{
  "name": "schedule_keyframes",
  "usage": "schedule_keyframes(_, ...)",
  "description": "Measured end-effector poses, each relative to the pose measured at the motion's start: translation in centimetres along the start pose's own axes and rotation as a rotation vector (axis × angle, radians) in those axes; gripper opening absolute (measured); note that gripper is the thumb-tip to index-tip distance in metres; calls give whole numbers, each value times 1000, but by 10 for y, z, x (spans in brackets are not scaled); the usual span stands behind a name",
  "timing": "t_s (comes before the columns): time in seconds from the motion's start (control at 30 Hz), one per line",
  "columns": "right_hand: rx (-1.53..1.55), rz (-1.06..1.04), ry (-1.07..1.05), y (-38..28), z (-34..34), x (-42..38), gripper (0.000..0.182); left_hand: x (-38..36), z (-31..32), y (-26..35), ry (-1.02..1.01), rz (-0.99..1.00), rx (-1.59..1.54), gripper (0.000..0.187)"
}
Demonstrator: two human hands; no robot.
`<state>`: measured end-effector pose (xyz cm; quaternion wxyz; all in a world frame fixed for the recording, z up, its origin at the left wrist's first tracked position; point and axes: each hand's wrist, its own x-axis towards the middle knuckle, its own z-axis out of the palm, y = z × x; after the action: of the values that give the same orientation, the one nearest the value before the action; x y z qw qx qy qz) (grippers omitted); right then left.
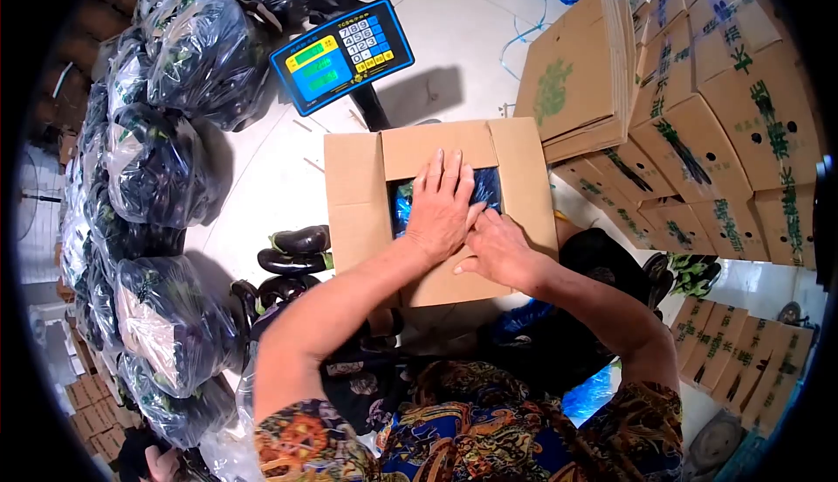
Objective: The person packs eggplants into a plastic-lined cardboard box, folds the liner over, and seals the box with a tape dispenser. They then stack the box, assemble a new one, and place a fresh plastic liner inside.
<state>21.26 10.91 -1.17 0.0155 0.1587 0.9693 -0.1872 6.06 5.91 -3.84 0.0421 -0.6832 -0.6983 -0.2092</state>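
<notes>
A: Where is the cardboard box [353, 211] standing, and what are the hands doing?

B: It is sitting upright before the person, its flaps framing a square opening. The left hand [441, 211] is lying open, fingers extending over the opening and the blue plastic [403, 207] inside. The right hand [504, 251] is bending its fingers alongside, thumb resting on the near flap [436, 288]; whether it is pinching anything, I cannot tell.

A: Handling?

B: In my judgement, the walls are staying stiff, the flaps flexing, the plastic yielding and slipping. The load is probably weighing noticeably; 2 hands under opposite bottom edges are giving a sounder hold than the flaps.

A: Clearance?

B: The display [345, 54] is standing beyond the far edge. Flattened cartons [567, 72] are crowding the far right corner. Eggplants [297, 251] are lying near the left edge. Bare floor [253, 168] is showing between box and bags [157, 159].
</notes>
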Motion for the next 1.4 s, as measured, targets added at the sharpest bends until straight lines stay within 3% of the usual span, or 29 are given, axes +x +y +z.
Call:
schedule_keyframes(0.1,-4,107,-78,-10,-18,-2,59,-4,9,-3,43,-32,-15,56)
schedule_keyframes(0.2,69,-64,46,5,8,-5,63,-7,10,1,52,-54,-26,54)
schedule_keyframes(0.33,159,-102,-86,17,4,5,66,-4,16,3,82,-88,7,51)
schedule_keyframes(0.37,164,-45,-170,16,3,7,64,-6,19,4,81,-95,20,50)
schedule_keyframes(0.47,39,57,-133,-2,-11,-2,61,-5,15,4,76,-109,13,49)
schedule_keyframes(0.53,-131,272,193,-7,-29,-6,61,-8,14,7,82,-115,-4,49)
schedule_keyframes(0.6,-284,333,682,25,-45,-11,55,-8,10,6,100,-100,-5,48)
schedule_keyframes(0.7,877,824,189,79,-52,-27,46,-8,10,6,108,-98,-14,49)
schedule_keyframes(0.8,352,344,445,32,-51,-25,35,-6,10,4,112,-116,-47,49)
schedule_keyframes(0.83,200,391,295,1,-65,-17,32,-9,7,5,102,-116,-57,49)
schedule_keyframes(0.93,179,254,536,-2,-35,10,23,-11,6,0,97,-123,-134,49)
schedule_keyframes(1.0,-63,96,652,-7,-13,21,20,-8,9,-2,113,-105,-239,43)
schedule_keyframes(1.1,12,203,700,4,25,38,22,-12,13,-41,78,0,-314,30)
schedule_keyframes(1.13,40,253,727,6,21,38,24,-10,-10,-46,155,-117,-641,25)
schedule_keyframes(1.17,47,249,667,12,21,34,39,-10,-34,-47,149,-407,-471,25)
schedule_keyframes(1.2,10,237,642,15,22,34,43,-10,-43,-66,439,-383,-357,25)
schedule_keyframes(1.23,-26,215,614,16,23,37,46,-10,-58,-93,564,-268,-103,32)
schedule_keyframes(1.27,-58,191,588,16,23,40,50,-18,-62,-111,522,-454,-30,40)
schedule_keyframes(1.3,-24,218,516,15,23,41,54,-20,-68,-119,314,-797,-134,49)
schedule_keyframes(1.4,-104,244,476,19,25,41,54,-14,-79,-108,126,-948,-1142,58)
